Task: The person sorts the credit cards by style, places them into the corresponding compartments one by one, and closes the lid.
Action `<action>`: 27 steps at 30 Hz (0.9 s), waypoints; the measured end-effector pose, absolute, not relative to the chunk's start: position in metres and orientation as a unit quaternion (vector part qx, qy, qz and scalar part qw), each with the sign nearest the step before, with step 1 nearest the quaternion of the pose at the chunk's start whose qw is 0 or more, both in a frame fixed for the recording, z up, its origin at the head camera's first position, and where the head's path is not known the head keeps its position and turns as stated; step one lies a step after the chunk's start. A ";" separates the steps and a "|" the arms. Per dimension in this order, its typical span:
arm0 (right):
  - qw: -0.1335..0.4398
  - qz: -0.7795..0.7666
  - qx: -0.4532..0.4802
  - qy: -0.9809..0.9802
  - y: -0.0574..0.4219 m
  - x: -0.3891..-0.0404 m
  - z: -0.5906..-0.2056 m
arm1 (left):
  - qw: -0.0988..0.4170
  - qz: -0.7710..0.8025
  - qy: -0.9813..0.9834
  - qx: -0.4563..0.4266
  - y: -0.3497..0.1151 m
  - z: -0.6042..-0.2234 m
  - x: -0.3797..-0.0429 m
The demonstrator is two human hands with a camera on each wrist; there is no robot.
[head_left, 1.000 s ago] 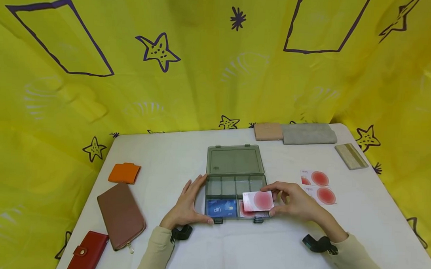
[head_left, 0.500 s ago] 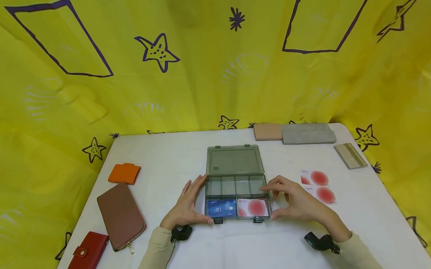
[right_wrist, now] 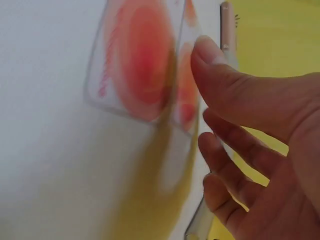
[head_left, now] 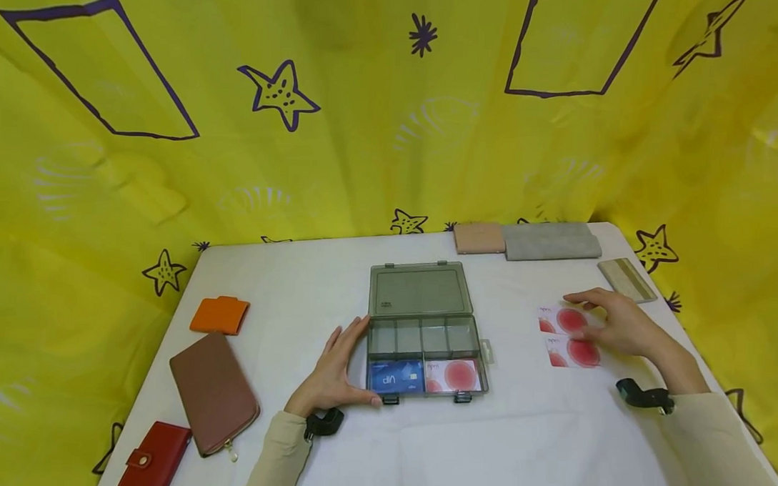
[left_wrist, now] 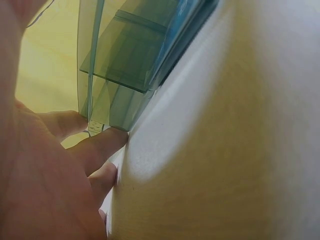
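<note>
A translucent grey-green plastic compartment box [head_left: 417,355] lies with its lid [head_left: 421,290] folded back. In its front left compartment is a blue VIP card [head_left: 396,376]; a white card with a red circle [head_left: 454,375] fills the front right one. My left hand [head_left: 333,377] rests against the box's left side, thumb at the front corner and fingers fairly straight along the side. To the right of the box, my right hand [head_left: 624,326] reaches over two more red-circle cards, the far card [head_left: 563,319] and the near card [head_left: 573,352], its fingers spread and holding nothing.
At the left lie an orange card holder [head_left: 220,315], a brown zip wallet [head_left: 213,393] and a red wallet [head_left: 156,456]. A tan wallet [head_left: 479,238], a grey wallet [head_left: 552,241] and a beige striped card holder [head_left: 627,279] lie along the back right edge.
My right hand let go of the red-circle card in the front right compartment, then moved right to the two cards on the table. My left hand stayed at the box.
</note>
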State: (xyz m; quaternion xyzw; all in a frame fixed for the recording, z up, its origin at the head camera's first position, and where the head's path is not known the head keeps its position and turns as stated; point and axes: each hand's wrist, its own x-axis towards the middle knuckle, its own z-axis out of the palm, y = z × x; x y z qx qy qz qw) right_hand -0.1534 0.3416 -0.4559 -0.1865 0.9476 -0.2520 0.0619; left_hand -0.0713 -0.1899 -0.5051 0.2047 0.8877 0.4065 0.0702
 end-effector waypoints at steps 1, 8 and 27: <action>0.060 -0.248 -0.190 0.948 0.344 -0.154 -0.458 | 0.069 0.408 0.887 0.205 -0.190 -0.505 -0.071; 0.063 -0.238 -0.197 0.949 0.343 -0.158 -0.466 | 0.072 0.406 0.889 0.200 -0.191 -0.506 -0.069; 0.056 -0.335 -0.157 0.928 0.343 -0.152 -0.472 | 0.068 0.406 0.887 0.209 -0.191 -0.504 -0.071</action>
